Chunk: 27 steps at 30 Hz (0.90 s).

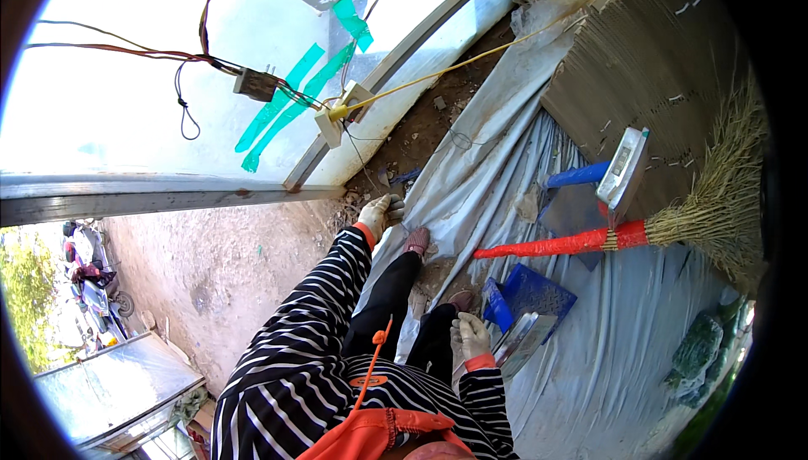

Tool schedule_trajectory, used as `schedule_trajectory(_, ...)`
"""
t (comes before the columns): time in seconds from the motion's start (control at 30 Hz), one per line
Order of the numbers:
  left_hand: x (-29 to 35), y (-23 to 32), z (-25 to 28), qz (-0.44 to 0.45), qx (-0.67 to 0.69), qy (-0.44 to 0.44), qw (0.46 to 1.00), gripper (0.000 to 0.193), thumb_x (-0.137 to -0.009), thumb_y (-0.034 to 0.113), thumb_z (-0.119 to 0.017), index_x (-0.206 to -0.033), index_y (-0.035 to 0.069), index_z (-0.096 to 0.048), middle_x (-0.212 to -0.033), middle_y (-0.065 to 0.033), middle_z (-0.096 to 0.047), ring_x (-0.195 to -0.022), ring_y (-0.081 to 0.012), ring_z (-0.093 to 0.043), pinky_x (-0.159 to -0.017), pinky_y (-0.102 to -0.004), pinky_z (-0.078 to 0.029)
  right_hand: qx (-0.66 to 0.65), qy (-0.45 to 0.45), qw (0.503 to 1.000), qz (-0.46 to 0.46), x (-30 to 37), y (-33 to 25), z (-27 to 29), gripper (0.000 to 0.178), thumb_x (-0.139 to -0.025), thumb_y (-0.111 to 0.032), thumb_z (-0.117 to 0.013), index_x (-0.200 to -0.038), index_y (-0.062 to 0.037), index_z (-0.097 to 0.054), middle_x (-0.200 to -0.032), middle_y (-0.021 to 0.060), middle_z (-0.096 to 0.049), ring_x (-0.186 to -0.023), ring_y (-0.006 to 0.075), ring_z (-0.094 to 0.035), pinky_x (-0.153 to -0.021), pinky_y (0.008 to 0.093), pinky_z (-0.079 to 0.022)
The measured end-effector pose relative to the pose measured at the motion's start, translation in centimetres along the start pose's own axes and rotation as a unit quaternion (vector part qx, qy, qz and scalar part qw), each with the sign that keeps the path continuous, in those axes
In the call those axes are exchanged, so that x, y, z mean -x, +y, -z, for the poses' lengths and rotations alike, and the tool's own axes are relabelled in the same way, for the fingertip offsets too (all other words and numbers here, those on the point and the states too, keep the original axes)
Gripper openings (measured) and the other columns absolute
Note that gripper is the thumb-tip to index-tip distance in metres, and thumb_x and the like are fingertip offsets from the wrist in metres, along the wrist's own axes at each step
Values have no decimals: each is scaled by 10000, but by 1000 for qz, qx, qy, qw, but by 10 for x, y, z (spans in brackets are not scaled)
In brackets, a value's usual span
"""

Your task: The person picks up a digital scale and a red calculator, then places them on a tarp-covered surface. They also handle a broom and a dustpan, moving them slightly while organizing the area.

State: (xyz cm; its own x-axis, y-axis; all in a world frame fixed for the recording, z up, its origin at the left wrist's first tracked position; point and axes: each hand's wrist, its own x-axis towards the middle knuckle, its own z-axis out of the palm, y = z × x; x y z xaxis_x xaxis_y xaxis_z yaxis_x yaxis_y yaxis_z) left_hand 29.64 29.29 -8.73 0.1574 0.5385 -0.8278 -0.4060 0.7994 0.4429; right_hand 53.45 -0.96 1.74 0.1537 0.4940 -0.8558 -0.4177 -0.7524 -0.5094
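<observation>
My left hand (pixel 381 212), in a pale work glove, hangs beside my left leg near the foot of the white panel. Its fingers are loosely bent and a little apart, with nothing visible in them. My right hand (pixel 471 336), gloved alike, is near my right thigh. Its fingers are curled in, and whatever they may hold is hidden. Just right of it stands a silvery-white, flat-sided object (pixel 528 340), whose kind I cannot make out. Behind that lies a blue dustpan (pixel 543 293). A straw broom with a red-wrapped handle (pixel 547 246) lies farther off.
White plastic sheeting (pixel 606 334) covers the ground. A flattened cardboard piece (pixel 640 81) lies far right, near a white box-like device (pixel 624 170) and blue tube (pixel 578 175). Wires run to a socket (pixel 331 126) by the panel. Motorbikes (pixel 97 296) stand at left.
</observation>
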Motion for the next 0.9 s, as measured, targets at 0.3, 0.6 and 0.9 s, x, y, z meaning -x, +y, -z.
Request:
schedule_trajectory(0.3, 25, -48, 28, 49, -158, -8, 986, 276, -981, 249, -475, -1072, 27, -611, -957, -84, -678, -729, -181, -650, -695, -341, -541, 56, -16, 998, -11, 4, 20, 5, 247, -948, -194, -523, -1130, -34, -568, -903, 47, -633, -694, 96, -584, -591, 217, -467)
schedule_trajectory(0.6, 101, -106, -3, 155, -216, -106, 958, 285, -971, 279, -502, -1079, 41, -617, -942, -58, -688, -647, -128, -638, -615, -276, -549, 51, -33, 998, 7, 5, 16, -8, 245, -942, -192, -531, -1129, -42, -581, -913, 42, -632, -709, 97, -573, -585, 225, -460)
schedule_trajectory(0.9, 113, -104, -16, 156, -201, -131, 958, 254, -967, 206, -508, -1083, 9, -618, -946, -93, -692, -665, -144, -657, -605, -273, -560, 72, -25, 997, 19, 8, 14, -15, 252, -937, -207, -538, -1119, -43, -597, -930, 50, -647, -749, 108, -606, -607, 228, -461)
